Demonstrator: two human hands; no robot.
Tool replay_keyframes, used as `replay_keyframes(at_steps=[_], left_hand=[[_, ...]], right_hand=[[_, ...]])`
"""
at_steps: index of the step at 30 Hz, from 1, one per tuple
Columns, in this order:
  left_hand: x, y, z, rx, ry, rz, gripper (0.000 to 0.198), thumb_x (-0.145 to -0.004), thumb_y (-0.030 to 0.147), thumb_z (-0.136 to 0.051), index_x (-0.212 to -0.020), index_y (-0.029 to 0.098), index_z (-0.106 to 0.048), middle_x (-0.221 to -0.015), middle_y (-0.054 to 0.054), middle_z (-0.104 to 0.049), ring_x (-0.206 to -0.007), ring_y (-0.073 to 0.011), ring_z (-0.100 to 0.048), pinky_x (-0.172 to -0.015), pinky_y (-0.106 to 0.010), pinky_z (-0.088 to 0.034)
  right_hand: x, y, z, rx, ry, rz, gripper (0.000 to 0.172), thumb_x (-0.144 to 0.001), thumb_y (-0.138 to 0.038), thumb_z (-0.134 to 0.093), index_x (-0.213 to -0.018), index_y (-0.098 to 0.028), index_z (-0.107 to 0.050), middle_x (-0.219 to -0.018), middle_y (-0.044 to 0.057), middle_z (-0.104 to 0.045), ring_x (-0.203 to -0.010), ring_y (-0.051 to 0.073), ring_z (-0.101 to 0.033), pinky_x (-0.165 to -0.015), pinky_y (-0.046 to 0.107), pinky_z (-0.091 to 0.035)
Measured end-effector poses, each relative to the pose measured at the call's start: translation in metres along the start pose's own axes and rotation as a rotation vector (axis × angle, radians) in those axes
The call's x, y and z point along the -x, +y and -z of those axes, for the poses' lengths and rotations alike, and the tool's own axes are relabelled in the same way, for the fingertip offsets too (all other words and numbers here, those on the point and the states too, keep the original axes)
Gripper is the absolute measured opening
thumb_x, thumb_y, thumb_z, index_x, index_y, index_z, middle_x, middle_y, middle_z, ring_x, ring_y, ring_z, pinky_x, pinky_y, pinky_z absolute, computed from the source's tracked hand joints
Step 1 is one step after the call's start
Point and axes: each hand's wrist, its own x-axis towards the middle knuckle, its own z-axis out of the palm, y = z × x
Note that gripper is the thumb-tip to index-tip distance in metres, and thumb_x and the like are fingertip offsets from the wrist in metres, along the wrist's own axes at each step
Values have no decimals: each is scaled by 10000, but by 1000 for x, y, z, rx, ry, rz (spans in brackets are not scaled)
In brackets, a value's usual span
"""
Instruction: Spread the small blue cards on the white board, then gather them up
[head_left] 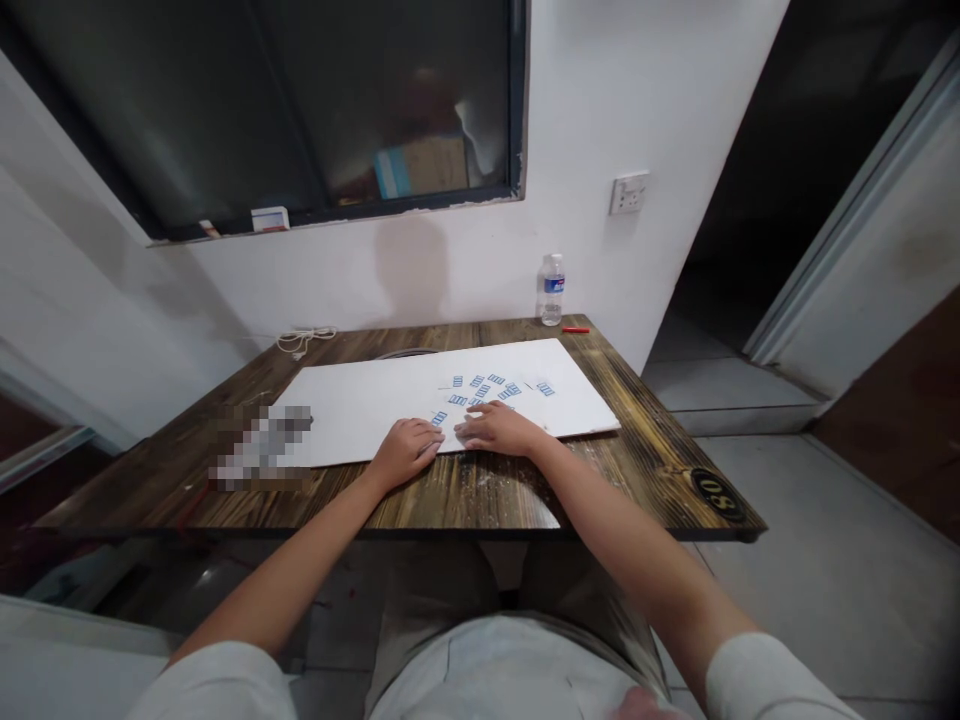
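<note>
Currently | left hand [409, 448], right hand [502, 430]: grip unclear, beside blue pieces [483, 391] | badge [716, 494]: 8, 0

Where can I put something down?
The white board is bare between the blurred patch and the left hand, and right of the blue pieces. The table has bare wood between the right forearm and the round plaque. It's crowded by the right hand, where those pieces cluster.

Table [652, 465] and wall [577, 110] extras:
Bottle [553, 295] stood beside red pen [576, 330], cable [304, 341] coiled at back left; socket [629, 194] mounted on wall; white box [270, 219] set at window [225, 100] base.
</note>
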Motion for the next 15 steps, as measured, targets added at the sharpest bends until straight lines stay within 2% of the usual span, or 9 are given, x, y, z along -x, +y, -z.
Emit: replay_keyframes(at_steps=[4,8,15], left_hand=[[0,2,1,-5,-18,-9,314,-941,330,-460,-1145,275,-692,-1203,-57,-675,-1157,-234,-563,-982,-431,-405],[0,3,2,-11,-49,-5,324,-933,346,-484,-1195,302,-669,-1265,-54,-638,-1199,-245,-531,-1009,-440,-385],[-1,4,4,-2,-28,-3,282,-948,348,-461,-1030,270,-720,-1215,-54,-662,-1171,-240,-548,-991,-431,-388]], right_hand=[[-1,-4,-1,35,45,37,408,-921,-473,-554,-1266,-268,-628,-1308,69,-622,-1215,259,-505,-978,410,-372],[-2,-5,-3,95,53,18,398,-906,-479,-576,-1230,-263,-656,-1292,95,-612,-1173,276,-485,-949,417,-372],[-2,-6,-1,139,41,-15,397,-904,-514,-561,-1209,-283,-664,-1288,83,-607,-1162,292,-466,-936,419,-361]])
